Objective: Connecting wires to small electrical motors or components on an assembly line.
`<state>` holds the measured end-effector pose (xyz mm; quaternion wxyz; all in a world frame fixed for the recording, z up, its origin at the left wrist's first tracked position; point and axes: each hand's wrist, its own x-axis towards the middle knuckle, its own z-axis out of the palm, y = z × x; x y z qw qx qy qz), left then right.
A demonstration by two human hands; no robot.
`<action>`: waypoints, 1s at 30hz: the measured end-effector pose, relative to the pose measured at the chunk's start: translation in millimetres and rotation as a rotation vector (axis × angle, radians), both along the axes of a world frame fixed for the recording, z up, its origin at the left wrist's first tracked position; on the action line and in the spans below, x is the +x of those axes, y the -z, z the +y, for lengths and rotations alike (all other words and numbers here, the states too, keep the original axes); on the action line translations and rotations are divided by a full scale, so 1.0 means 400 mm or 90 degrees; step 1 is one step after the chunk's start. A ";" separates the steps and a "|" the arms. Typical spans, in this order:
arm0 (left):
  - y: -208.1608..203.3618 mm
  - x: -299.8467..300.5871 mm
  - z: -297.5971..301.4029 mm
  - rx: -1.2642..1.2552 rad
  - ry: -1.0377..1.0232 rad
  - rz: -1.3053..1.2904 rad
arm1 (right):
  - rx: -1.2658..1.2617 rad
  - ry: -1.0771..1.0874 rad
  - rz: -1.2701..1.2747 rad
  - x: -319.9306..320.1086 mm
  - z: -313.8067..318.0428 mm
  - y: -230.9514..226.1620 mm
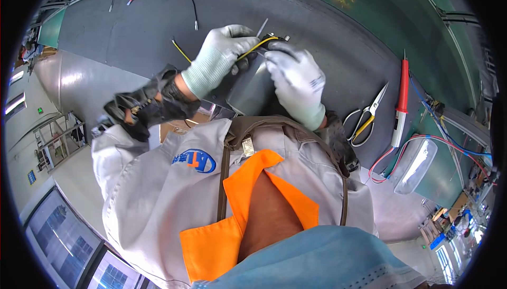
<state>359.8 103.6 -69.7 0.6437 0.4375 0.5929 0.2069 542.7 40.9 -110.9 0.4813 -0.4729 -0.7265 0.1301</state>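
Slanting up and rightward from the left hand [222, 54], which pinches it, the yellow wire [256, 48] spans above the dark surface [338, 46] toward the right hand [298, 75], curled just beside its upper end, grip impossible to tell.

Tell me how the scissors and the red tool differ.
The scissors have two finger loops; the red tool is one straight stick. The scissors slant rightward, while the red tool points nearly straight up in the picture. The red tool has a wire at its lower end; the scissors have none. Both lie unheld.
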 end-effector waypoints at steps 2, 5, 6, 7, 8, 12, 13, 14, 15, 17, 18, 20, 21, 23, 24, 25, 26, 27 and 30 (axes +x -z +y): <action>0.009 0.016 -0.011 0.027 -0.019 0.000 | -0.156 -0.022 0.194 0.016 0.012 -0.019; 0.027 0.035 -0.027 0.076 -0.025 -0.037 | -0.465 -0.065 0.585 0.034 0.026 -0.053; 0.035 0.041 -0.028 0.074 -0.019 -0.037 | -0.469 -0.071 0.620 0.037 0.031 -0.059; 0.044 0.046 -0.030 0.111 -0.011 -0.033 | -0.473 -0.077 0.655 0.040 0.037 -0.062; 0.051 0.050 -0.032 0.147 -0.004 -0.028 | -0.476 -0.084 0.690 0.042 0.040 -0.062; 0.054 0.054 -0.031 0.241 0.034 0.012 | -0.466 -0.088 0.673 0.052 0.041 -0.045; 0.053 0.054 -0.031 0.270 0.049 0.030 | -0.466 -0.088 0.674 0.054 0.041 -0.046; 0.052 0.055 -0.031 0.269 0.051 0.030 | -0.478 -0.077 0.669 0.056 0.041 -0.051; 0.051 0.056 -0.030 0.292 0.070 0.043 | -0.489 -0.066 0.663 0.059 0.042 -0.057; 0.049 0.058 -0.030 0.338 0.109 0.066 | -0.499 -0.052 0.658 0.074 0.045 -0.065; 0.050 0.060 -0.030 0.338 0.112 0.065 | -0.532 -0.102 0.635 0.094 0.051 -0.064; 0.061 0.065 -0.031 0.349 0.109 0.034 | -0.594 -0.204 0.585 0.128 0.069 -0.058; 0.063 0.070 -0.030 0.354 0.110 0.017 | -0.592 -0.198 0.587 0.137 0.077 -0.064; 0.055 0.091 -0.030 0.378 0.122 0.018 | -0.677 -0.206 0.517 0.153 0.093 -0.084; 0.049 0.103 -0.030 0.403 0.128 0.021 | -0.719 -0.209 0.482 0.159 0.096 -0.092; 0.046 0.110 -0.031 0.429 0.133 0.025 | -0.719 -0.202 0.485 0.162 0.092 -0.099; 0.046 0.113 -0.031 0.425 0.139 0.022 | -0.727 -0.178 0.478 0.161 0.084 -0.107; 0.047 0.115 -0.031 0.477 0.167 0.043 | -0.735 -0.155 0.470 0.159 0.075 -0.113; 0.043 0.117 -0.038 0.580 0.226 0.086 | -0.564 -0.077 0.359 0.135 0.039 -0.079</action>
